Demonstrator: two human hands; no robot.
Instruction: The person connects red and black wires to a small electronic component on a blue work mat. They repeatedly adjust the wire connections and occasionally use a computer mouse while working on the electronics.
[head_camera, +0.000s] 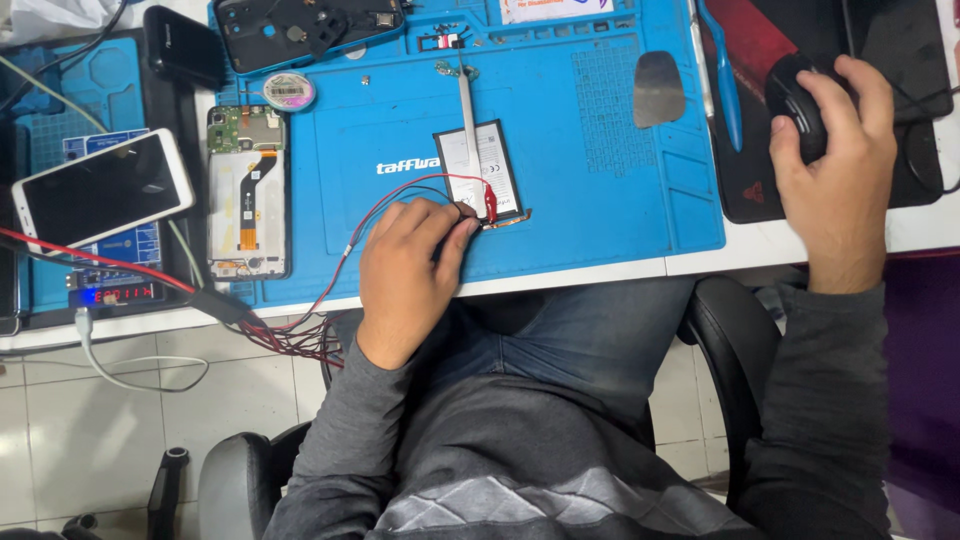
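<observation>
Pressing clips (487, 205) under left fingers (455, 228) onto battery (483, 172) edge

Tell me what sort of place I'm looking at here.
Probably a phone repair bench: a blue silicone work mat carries a flat black-edged phone battery clipped to red and black test leads, beside an opened smartphone with bare circuit board.

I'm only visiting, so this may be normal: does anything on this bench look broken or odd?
Yes: a phone lies opened beside the blue mat, circuit board bare. The left hand presses clip leads against a loose battery; red wires dangle tangled.
</observation>
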